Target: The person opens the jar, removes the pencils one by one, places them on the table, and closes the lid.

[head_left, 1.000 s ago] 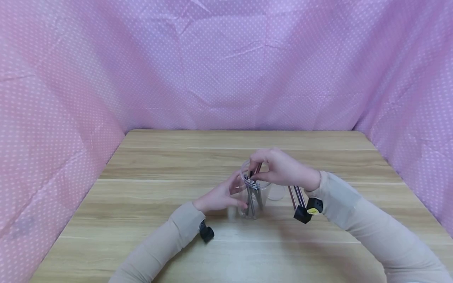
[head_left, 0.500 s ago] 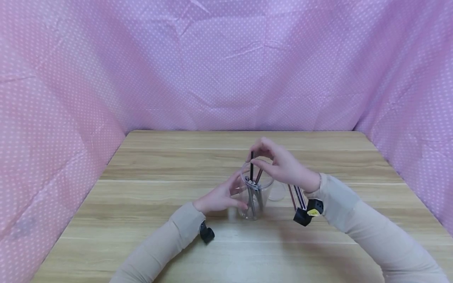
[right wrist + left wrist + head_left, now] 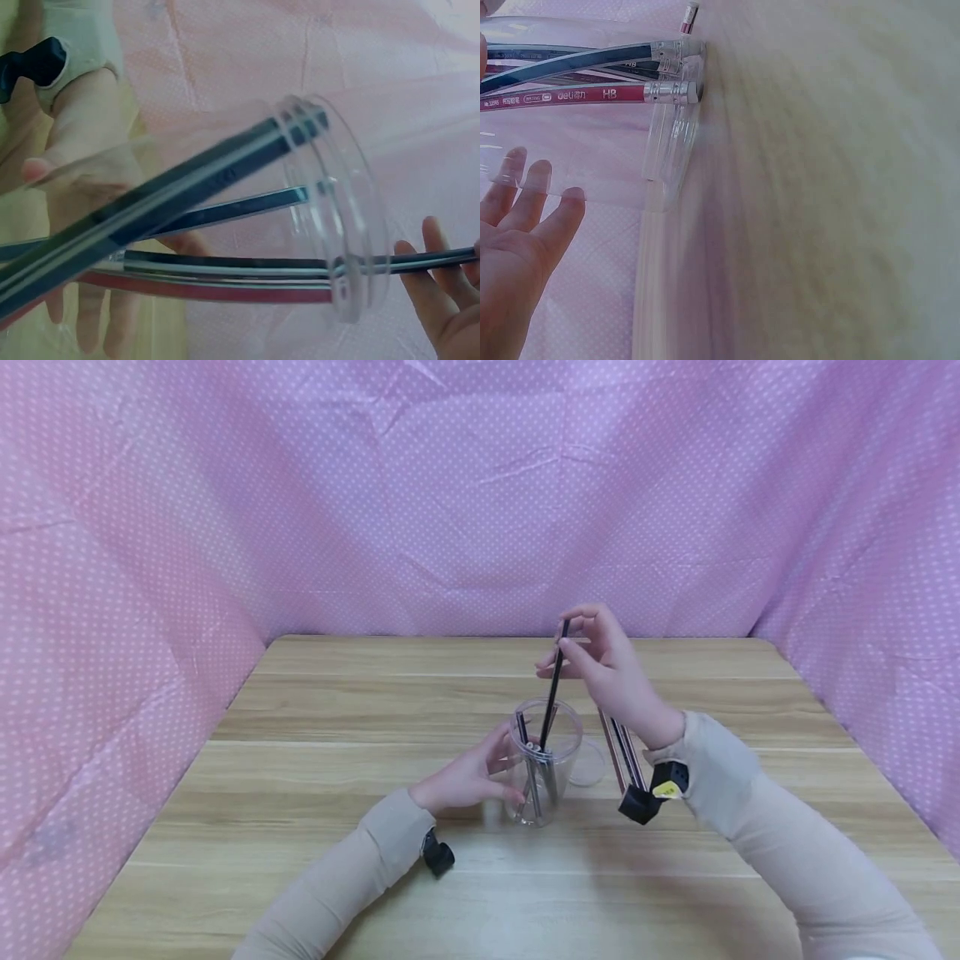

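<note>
In the head view, my left hand (image 3: 468, 775) holds the side of a clear plastic cup (image 3: 558, 781) that stands upright on the table. Several pencils (image 3: 604, 94), dark and red, stand inside it, and the left wrist view shows their eraser ends down at the cup's bottom. Above the rim, my right hand (image 3: 611, 672) pinches a black pencil (image 3: 553, 685) near its top between thumb and fingertips. That pencil leans slightly right, its lower part still within the cup's mouth. The right wrist view shows it passing through the rim (image 3: 352, 285).
A round clear lid (image 3: 587, 764) lies on the wooden table (image 3: 375, 693) just right of the cup. More pencils (image 3: 621, 747) lie beneath my right wrist, partly hidden by it. Pink dotted cloth (image 3: 480, 527) hangs around the table's back and sides.
My right hand has risen from the cup's mouth and moved a little right, drawing the black pencil upward. My left hand stays at the cup.
</note>
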### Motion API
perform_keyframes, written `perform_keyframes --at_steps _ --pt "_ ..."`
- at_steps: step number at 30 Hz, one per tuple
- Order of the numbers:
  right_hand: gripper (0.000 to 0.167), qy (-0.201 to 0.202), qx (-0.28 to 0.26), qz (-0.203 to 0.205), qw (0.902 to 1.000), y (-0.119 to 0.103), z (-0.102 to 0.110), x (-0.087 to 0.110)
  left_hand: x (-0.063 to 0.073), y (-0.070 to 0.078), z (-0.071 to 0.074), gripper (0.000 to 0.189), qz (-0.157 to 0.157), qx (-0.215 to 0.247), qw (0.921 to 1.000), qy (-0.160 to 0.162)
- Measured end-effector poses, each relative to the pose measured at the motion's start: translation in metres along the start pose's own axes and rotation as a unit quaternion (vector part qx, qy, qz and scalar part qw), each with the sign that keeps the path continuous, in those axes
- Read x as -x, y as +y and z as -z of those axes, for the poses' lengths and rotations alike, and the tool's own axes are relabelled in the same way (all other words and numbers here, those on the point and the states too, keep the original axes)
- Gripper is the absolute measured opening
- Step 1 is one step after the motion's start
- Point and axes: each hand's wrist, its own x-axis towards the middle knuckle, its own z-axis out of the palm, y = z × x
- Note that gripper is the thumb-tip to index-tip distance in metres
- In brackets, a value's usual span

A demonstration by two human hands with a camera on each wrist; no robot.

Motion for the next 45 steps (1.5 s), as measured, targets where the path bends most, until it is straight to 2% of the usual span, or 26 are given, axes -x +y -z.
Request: perform_keyframes --at_steps 3,9,13,16,19,21,26,30,33,36,41,45 --pt "0.029 0.037 -0.025 -0.017 0.9989 -0.002 0.003 -0.005 0.000 -0.001 0.002 0.107 0.000 0.000 1.0000 0.001" --pt "0.026 0.098 -0.038 -0.040 0.9937 -0.001 0.010 -0.011 0.000 -0.003 0.005 0.107 0.011 0.002 0.9999 0.002" --pt "0.025 0.131 -0.054 -0.057 0.9882 0.001 0.013 -0.014 0.000 -0.003 0.007 0.107 0.018 -0.002 0.9998 0.004" --pt "0.024 0.155 -0.096 -0.075 0.9804 0.002 0.016 -0.017 0.001 -0.003 0.008 0.107 0.028 -0.005 0.9996 0.007" --pt "0.021 0.184 -0.156 -0.092 0.9660 0.004 0.021 -0.020 0.001 -0.003 0.008 0.107 0.031 -0.006 0.9995 0.009" --pt "0.020 0.205 -0.197 -0.103 0.9533 0.007 0.025 -0.021 0.001 -0.004 0.008 0.107 0.021 -0.003 0.9997 0.007" --pt "0.018 0.250 -0.258 -0.133 0.9236 0.016 0.035 -0.023 -0.001 -0.006 0.009 0.108 -0.010 0.003 0.9999 0.002" --pt "0.021 0.278 -0.305 -0.152 0.8982 0.022 0.042 -0.021 -0.001 -0.005 0.009 0.108 -0.003 0.002 1.0000 0.001" --pt "0.021 0.288 -0.322 -0.161 0.8877 0.023 0.047 -0.018 0.000 -0.003 0.008 0.107 0.007 0.000 1.0000 0.003" --pt "0.020 0.289 -0.329 -0.168 0.8834 0.023 0.052 -0.017 0.000 -0.002 0.008 0.106 0.006 0.000 1.0000 0.002" --pt "0.020 0.282 -0.330 -0.181 0.8828 0.022 0.063 -0.013 0.000 -0.003 0.007 0.108 -0.007 0.002 1.0000 -0.001" --pt "0.020 0.269 -0.321 -0.198 0.8863 0.021 0.071 -0.008 0.000 -0.004 0.007 0.108 -0.007 0.003 1.0000 0.000"
